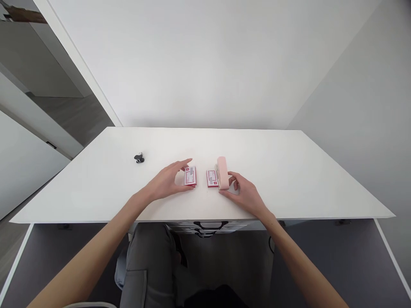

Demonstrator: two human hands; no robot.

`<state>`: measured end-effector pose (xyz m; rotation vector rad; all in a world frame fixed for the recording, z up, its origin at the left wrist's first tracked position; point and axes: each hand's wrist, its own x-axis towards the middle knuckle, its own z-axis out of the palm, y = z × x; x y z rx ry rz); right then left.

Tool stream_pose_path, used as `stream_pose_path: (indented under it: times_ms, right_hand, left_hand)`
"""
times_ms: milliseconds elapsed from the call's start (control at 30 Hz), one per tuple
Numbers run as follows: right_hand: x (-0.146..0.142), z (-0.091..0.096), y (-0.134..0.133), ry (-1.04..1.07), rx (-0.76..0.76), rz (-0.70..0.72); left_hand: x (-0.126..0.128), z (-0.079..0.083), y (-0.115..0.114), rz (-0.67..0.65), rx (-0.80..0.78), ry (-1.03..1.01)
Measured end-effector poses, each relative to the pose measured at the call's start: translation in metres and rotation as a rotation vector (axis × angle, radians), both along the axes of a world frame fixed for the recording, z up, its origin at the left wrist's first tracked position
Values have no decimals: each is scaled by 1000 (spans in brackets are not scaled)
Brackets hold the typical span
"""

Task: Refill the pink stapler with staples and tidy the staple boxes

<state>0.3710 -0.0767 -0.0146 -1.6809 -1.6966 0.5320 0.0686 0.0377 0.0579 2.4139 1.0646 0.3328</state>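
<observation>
We count two hands, one long, rounded pink stapler (222, 173), two flat red-and-white paper boxes and one small black-and-silver thing (139, 158), too tiny for us to name. One box (190, 176) is on the left and the other box (212, 179) is just beside the stapler.

All of it is on a smooth white tabletop (272, 171). Behind it we see a plain white wall (208, 64), and below are two black handles (211, 226). Off to the left is a grey floor (77, 115).

Our right hand (245, 194) holds the stapler, near the middle. It is soft pink, with a paler strip facing the boxes. Our left hand (165, 182) has its thumb and fingers around the left box, but we cannot tell if it squeezes.
</observation>
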Motion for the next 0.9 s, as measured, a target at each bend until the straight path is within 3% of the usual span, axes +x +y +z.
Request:
stream_pose_path:
  times_ms: [167, 300, 600, 900]
  right_hand:
    - [0, 1, 2, -11, 40, 30]
    - [-1, 4, 2, -15, 39, 35]
    - [0, 3, 3, -28, 47, 29]
    - [1, 4, 3, -29, 47, 35]
  left_hand:
    - [52, -5, 6, -90, 46, -37]
    - [75, -8, 9, -131, 38, -9]
    - [64, -14, 8, -44, -11, -30]
    - [69, -13, 5, -106, 15, -59]
